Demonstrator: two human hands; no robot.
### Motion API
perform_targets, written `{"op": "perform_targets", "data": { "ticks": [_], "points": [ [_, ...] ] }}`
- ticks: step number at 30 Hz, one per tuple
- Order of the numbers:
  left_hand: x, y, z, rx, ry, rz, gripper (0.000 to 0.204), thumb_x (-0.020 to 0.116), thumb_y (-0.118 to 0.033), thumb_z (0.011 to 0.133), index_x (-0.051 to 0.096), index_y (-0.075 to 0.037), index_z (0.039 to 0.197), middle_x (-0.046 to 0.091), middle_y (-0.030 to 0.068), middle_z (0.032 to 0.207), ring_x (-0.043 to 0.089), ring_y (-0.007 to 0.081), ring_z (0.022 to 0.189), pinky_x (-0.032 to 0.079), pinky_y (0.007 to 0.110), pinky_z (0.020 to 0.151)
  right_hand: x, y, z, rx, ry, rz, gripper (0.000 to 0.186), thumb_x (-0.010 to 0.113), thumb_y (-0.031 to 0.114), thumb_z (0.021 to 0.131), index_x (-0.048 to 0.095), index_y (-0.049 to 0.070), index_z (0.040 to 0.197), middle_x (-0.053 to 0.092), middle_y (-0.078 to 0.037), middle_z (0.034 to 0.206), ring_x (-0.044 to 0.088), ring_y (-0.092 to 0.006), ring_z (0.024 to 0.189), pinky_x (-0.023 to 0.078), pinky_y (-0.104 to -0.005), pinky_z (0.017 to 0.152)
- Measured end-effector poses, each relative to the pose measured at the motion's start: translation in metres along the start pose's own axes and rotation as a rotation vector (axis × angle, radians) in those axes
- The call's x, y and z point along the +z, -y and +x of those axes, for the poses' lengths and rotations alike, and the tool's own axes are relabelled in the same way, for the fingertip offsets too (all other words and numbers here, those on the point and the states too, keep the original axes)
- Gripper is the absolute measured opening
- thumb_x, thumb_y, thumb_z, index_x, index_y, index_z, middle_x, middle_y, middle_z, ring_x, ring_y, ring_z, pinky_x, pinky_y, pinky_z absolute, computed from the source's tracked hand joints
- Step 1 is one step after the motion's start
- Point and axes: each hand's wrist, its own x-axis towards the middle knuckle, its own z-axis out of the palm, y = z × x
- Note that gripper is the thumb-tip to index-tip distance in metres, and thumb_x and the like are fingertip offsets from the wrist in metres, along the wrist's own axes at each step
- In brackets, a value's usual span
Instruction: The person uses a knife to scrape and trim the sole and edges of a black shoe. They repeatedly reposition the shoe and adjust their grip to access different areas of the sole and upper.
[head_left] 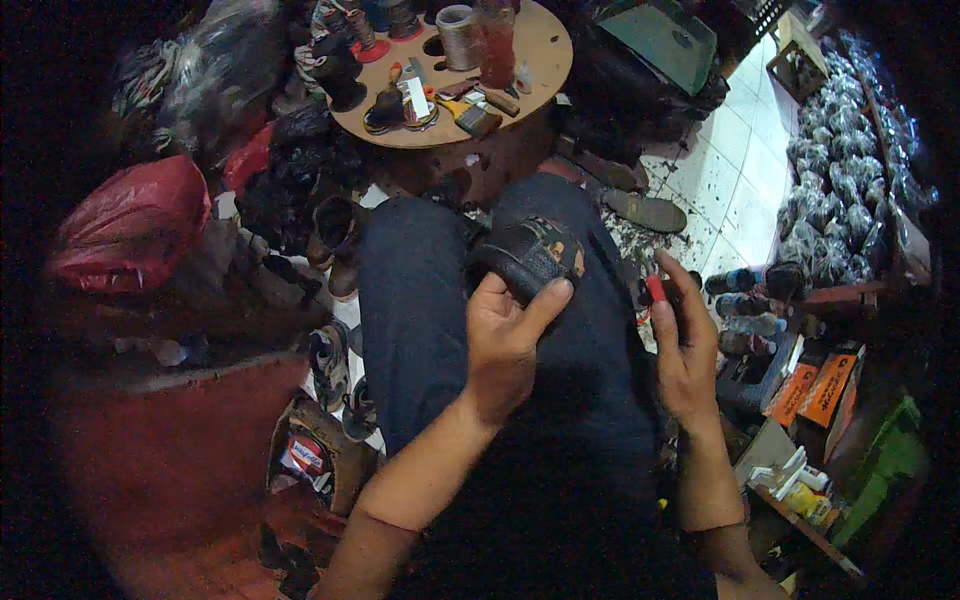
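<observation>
My left hand (505, 335) grips a black shoe (512, 262) over my lap, its thumb pressed on the near side. The shoe has a dark, pebbled surface and a worn, tan-patched area on its upper side. Off to the right, my right hand (690, 350) is apart from the shoe and pinches a small red piece (655, 288) between thumb and fingers. Whether that red piece is the handle of a longer tool cannot be made out.
Ahead stands a round wooden table (545, 45) with thread spools (458, 38), a brush (478, 118) and small tools. A red plastic bag (135, 225) lies at left. Bottles, orange boxes (830, 385) and plastic-wrapped goods (840, 170) line the right. Loose shoes (645, 212) and scraps litter the floor.
</observation>
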Motion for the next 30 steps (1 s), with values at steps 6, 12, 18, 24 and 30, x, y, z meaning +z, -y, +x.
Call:
{"op": "perform_targets", "data": {
  "ticks": [6,12,18,24,30],
  "points": [
    [-0.004,-0.001,0.000,-0.036,-0.068,-0.047,0.031,0.071,-0.006,0.095,0.065,0.001,0.125,0.071,0.0103,0.122,0.068,0.0189,0.112,0.050,0.034,0.105,0.002,0.030,-0.016,-0.164,0.117,-0.151,0.045,0.068,-0.006,0.092,0.069,0.006,0.136,0.065,-0.014,0.096,0.065,-0.0252,0.082,0.052,-0.0326,0.075],
    [-0.009,0.002,0.001,-0.039,-0.055,-0.118,0.033,0.069,-0.007,0.096,0.063,-0.001,0.128,0.072,0.0111,0.121,0.069,0.0203,0.111,0.052,0.035,0.103,0.009,0.030,-0.022,-0.196,0.175,-0.177,0.051,0.072,-0.008,0.089,0.069,0.009,0.137,0.063,-0.011,0.093,0.064,-0.0223,0.075,0.050,-0.0315,0.066],
    [-0.010,0.003,0.002,-0.016,-0.046,-0.107,0.033,0.068,-0.007,0.096,0.063,-0.001,0.128,0.072,0.0107,0.122,0.069,0.0204,0.111,0.052,0.035,0.103,0.008,0.028,-0.020,-0.135,0.212,-0.116,0.044,0.070,-0.008,0.090,0.071,0.004,0.132,0.064,-0.011,0.091,0.066,-0.0211,0.078,0.052,-0.0308,0.069],
    [-0.010,0.003,0.001,-0.006,-0.038,-0.113,0.033,0.069,-0.007,0.096,0.063,-0.001,0.128,0.072,0.0103,0.121,0.069,0.0195,0.111,0.052,0.035,0.102,0.007,0.027,-0.017,-0.158,0.207,-0.057,0.040,0.068,-0.008,0.091,0.071,0.002,0.130,0.068,-0.012,0.094,0.067,-0.0213,0.078,0.052,-0.0301,0.071],
    [-0.010,0.003,0.003,-0.015,-0.066,-0.098,0.033,0.068,-0.009,0.096,0.063,0.000,0.128,0.071,0.0113,0.121,0.069,0.0204,0.110,0.052,0.036,0.103,0.002,0.028,-0.015,-0.135,0.234,-0.118,0.039,0.068,-0.007,0.092,0.072,0.002,0.130,0.070,-0.012,0.096,0.067,-0.0219,0.078,0.052,-0.0302,0.070]
  ]
}}
